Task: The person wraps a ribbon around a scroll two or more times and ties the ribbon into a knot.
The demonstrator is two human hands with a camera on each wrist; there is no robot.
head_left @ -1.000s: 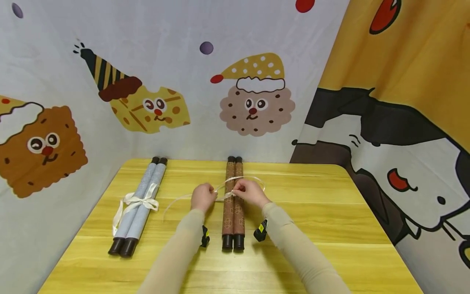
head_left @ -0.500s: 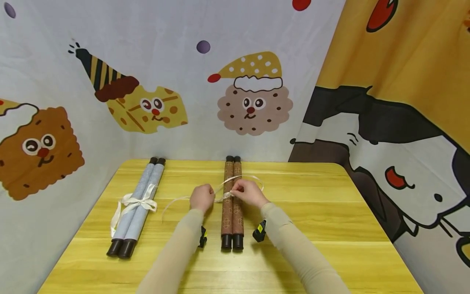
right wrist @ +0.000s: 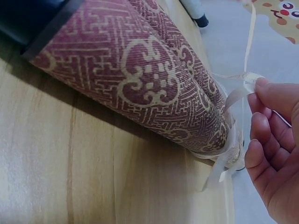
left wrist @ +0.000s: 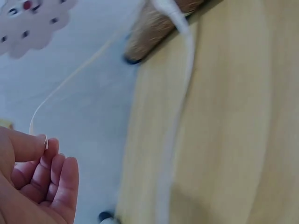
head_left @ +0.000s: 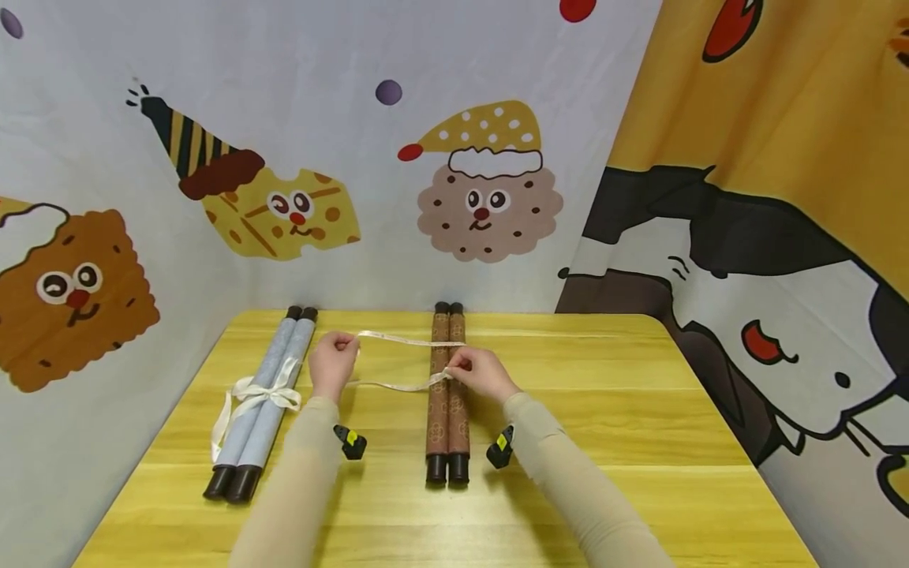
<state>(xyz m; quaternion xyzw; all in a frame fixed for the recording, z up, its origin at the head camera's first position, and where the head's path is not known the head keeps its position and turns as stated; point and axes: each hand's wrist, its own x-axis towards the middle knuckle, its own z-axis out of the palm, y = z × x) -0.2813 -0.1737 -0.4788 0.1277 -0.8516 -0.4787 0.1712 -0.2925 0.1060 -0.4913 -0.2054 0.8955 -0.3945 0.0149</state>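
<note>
A brown patterned scroll [head_left: 438,422], two rolls side by side with dark end caps, lies lengthwise mid-table. A thin cream ribbon [head_left: 398,340] passes around its middle. Left of the scroll, above the table, my left hand [head_left: 331,367] pinches one ribbon end between thumb and index finger, drawing out a long strand. Another strand [head_left: 390,386] lies below it, trailing left from the scroll. Over the rolls, my right hand [head_left: 486,372] pinches a ribbon loop; the right wrist view shows the ribbon [right wrist: 251,84] between thumb and finger, with the wrap [right wrist: 224,151] around the rolls.
On the left of the wooden table [head_left: 582,489] lies a pale blue scroll [head_left: 264,434], tied with a white ribbon bow [head_left: 268,393]. A cartoon-printed cloth [head_left: 319,95] hangs along the table's far edge and sides.
My left hand has moved left and slightly up, away from the brown scroll, pulling a ribbon strand out with it. The loop right of the scroll has gone. The right hand stays pinching in place.
</note>
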